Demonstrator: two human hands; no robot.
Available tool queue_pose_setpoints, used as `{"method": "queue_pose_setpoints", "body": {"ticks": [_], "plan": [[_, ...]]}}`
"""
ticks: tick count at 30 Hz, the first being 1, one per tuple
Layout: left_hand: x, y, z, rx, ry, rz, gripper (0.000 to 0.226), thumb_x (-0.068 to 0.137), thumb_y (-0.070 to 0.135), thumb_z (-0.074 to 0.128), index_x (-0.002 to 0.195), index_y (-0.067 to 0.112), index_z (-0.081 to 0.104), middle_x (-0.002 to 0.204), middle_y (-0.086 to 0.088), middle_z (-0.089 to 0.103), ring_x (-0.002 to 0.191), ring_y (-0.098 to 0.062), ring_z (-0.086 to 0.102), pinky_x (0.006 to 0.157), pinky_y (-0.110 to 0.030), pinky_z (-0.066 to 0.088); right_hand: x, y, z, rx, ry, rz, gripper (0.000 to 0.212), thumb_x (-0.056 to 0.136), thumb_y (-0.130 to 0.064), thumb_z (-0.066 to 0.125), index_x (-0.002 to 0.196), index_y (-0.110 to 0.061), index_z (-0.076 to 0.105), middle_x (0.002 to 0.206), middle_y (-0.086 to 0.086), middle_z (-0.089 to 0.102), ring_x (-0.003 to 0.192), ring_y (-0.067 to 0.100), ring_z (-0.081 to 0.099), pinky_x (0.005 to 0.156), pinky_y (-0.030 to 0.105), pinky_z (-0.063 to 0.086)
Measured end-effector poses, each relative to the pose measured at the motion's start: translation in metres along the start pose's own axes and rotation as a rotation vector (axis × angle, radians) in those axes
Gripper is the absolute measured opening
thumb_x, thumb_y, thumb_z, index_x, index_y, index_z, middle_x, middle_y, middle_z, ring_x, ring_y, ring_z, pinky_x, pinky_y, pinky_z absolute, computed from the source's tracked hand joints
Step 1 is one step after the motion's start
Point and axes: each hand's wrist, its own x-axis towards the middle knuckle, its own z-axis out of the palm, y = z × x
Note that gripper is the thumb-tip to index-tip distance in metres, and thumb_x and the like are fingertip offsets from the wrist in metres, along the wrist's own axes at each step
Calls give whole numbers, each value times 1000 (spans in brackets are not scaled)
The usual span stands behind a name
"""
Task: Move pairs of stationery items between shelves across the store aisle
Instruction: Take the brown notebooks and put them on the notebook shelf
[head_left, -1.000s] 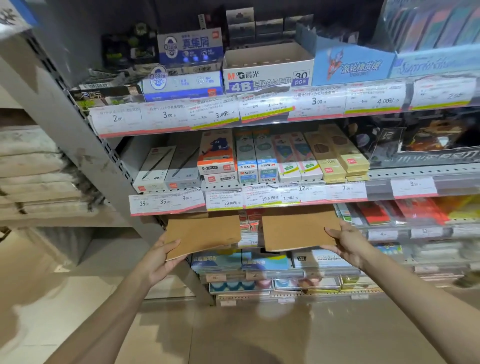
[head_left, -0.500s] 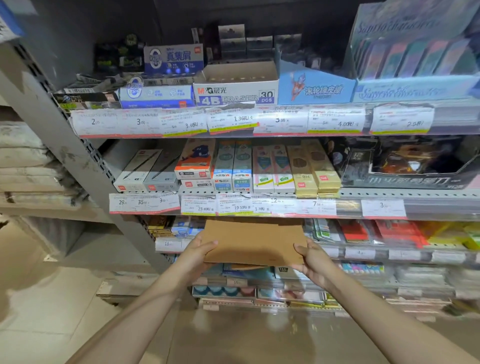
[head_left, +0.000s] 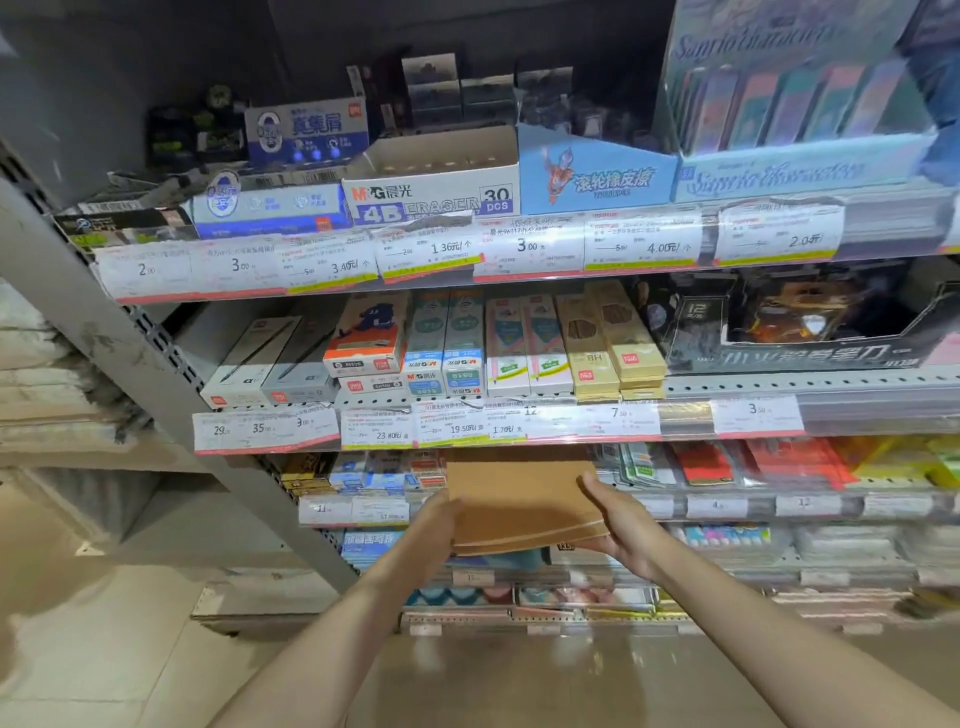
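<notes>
dim, motion-blurred, edges warped

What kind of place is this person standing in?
Most likely a stationery shop aisle. The tiered metal shelves carry a price tag strip along each edge, a 4B eraser box sits on top, and boxed pencils fill the row beneath.

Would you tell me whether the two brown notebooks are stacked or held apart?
Stacked: the brown notebooks lie one atop the other, layered edges showing, gripped between left hand and right hand.
</notes>
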Motion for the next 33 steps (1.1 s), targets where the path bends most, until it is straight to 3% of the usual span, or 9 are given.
{"method": "queue_pose_setpoints", "body": {"ticks": [4,7,9,13,16,20,23,26,33], "plan": [[1,12,-3,29,-91,21,24,82,11,48,103,5,59,96,-18,63,93,-35,60,86,-59,47,-2,2,-2,-82,29,-32,37,93,-11,52,129,-14,45,103,4,68,82,18,66,66,31,60],[6,13,-7,-22,-91,-10,25,78,11,56,101,6,48,98,-19,53,83,-27,55,68,-43,49,-12,2,-2,-31,9,-42,37,93,-6,50,128,-16,45,102,4,67,75,14,67,57,27,59],[2,16,-3,-88,-101,-29,15,83,13,56,93,11,45,87,-12,51,76,-24,52,61,-34,48,-24,7,-1,41,-22,-52,35,92,-3,48,125,-15,46,99,5,68,71,15,69,57,28,59],[-12,16,11,-75,-174,39,12,91,15,54,104,14,54,89,-8,65,78,-24,62,70,-36,52,-54,14,-8,81,-51,-81,36,92,0,47,125,-13,47,105,10,68,74,18,72,62,33,61],[-28,9,17,0,-215,172,29,92,6,50,120,13,46,100,-6,66,82,-19,67,61,-30,56,-80,22,-18,91,-63,-101,37,89,4,48,122,-13,52,103,8,70,80,19,71,68,32,60],[-47,4,25,-31,-325,185,29,92,3,49,114,21,50,100,-5,70,78,-15,72,57,-27,56,-113,29,-31,131,-87,-104,46,72,-5,58,118,-7,55,99,9,69,80,18,68,69,29,56],[-56,-3,38,41,-392,168,35,91,5,51,123,18,46,111,-7,67,87,-17,70,64,-26,56,-136,38,-34,152,8,-132,27,89,-20,54,112,-7,60,88,4,74,76,14,70,63,25,56],[-60,-6,60,56,-479,150,32,91,4,51,117,21,49,111,-7,67,91,-19,68,70,-30,57,-153,52,-46,168,143,-212,22,96,-14,42,111,-8,58,82,2,76,70,13,71,57,24,56],[-50,-4,137,101,-711,98,38,89,1,53,120,22,48,114,-5,67,98,-23,66,77,-37,56,-206,65,-98,219,305,-300,26,97,-8,37,118,-11,53,102,7,70,79,15,70,71,28,58]]}}
